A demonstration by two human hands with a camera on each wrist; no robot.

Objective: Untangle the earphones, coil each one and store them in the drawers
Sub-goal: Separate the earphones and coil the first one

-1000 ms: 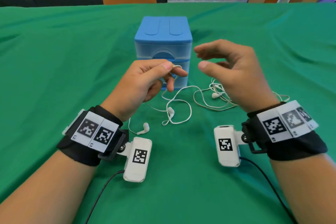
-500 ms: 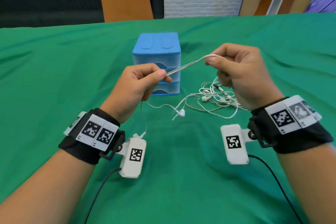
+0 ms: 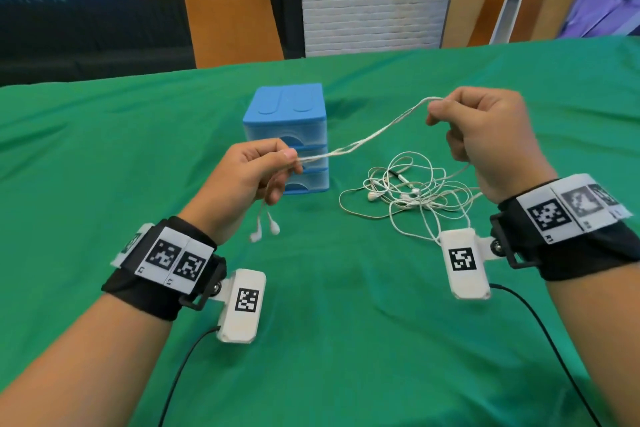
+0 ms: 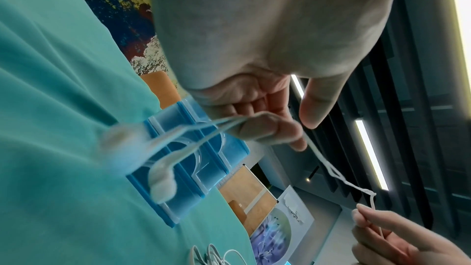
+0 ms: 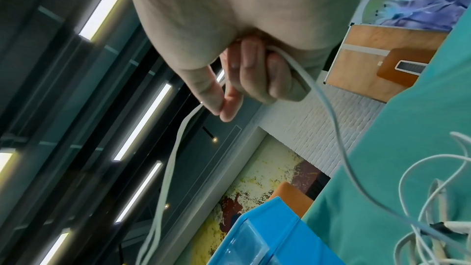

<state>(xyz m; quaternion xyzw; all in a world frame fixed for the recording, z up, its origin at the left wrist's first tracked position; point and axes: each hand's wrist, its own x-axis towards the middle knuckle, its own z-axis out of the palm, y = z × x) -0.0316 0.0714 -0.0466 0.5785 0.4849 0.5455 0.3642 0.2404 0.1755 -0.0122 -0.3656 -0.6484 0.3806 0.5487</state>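
Since before, hands spread wider; left hand [image 3: 254, 177] and right hand [image 3: 485, 135] each pinch the doubled cable [image 3: 363, 140]. Light, limp, slippery; I'd grip near the buds [image 3: 265, 229].

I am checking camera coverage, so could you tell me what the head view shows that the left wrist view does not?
Only the head view shows the whole tangled pile on the green cloth and both wrist cameras. Only the left wrist view shows the left hand from the palm side and the ceiling lights. Both show the cord held between both hands, two hanging earbuds and the blue drawers.
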